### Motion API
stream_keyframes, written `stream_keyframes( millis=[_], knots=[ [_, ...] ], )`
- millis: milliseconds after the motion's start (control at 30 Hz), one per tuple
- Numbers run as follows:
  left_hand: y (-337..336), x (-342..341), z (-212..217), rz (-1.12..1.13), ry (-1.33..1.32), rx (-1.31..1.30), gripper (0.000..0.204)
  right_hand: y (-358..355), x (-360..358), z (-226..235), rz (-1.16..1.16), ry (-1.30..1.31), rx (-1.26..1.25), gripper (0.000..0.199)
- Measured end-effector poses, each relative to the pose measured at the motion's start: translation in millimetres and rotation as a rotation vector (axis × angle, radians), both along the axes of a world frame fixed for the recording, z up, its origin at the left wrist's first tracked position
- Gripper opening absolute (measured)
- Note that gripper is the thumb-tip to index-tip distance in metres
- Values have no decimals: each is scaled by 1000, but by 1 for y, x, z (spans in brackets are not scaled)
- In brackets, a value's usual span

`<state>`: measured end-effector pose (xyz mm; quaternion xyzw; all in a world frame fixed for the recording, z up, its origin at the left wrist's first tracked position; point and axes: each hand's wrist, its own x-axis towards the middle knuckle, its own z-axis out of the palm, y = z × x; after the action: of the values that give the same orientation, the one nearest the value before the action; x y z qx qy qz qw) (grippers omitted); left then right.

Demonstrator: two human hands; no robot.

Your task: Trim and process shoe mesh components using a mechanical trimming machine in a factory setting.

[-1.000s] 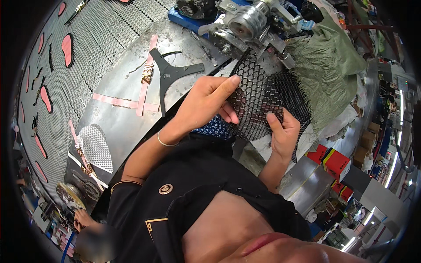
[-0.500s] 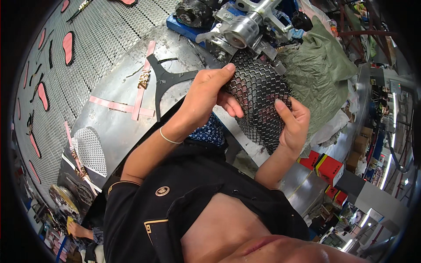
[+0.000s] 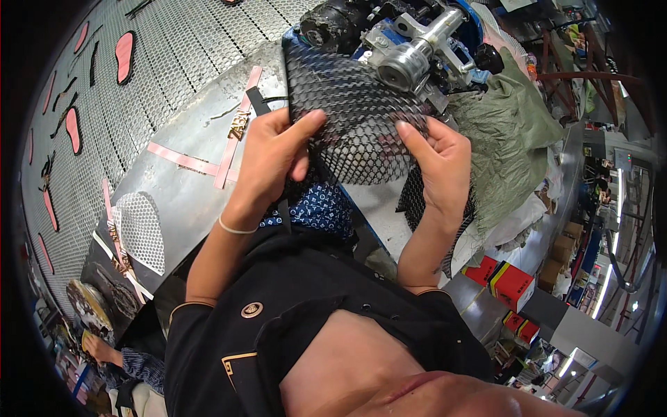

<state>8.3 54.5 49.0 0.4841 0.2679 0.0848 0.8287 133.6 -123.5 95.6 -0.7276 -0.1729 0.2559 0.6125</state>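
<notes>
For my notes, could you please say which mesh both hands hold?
The upper black mesh, between left hand and right hand; the lower black mesh and white mesh lie unheld.

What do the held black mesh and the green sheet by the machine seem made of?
Black mesh: probably synthetic netting, slightly shiny, given its regular open cells and pale glints. Green sheet: perhaps woven plastic, fairly dull, given its creases.
</notes>
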Motion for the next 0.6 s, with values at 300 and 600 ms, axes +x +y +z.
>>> stream_keyframes(
  millis=[300, 600],
  knots=[
    [-51, -32, -7, -421, 25, -281, 55, -20, -3, 11, -180, -156, -99, 19],
    [-71, -25, -30, -194, -152, -453, 62, -26, -14, 19, -154, -277, 10, 17]
  ],
)
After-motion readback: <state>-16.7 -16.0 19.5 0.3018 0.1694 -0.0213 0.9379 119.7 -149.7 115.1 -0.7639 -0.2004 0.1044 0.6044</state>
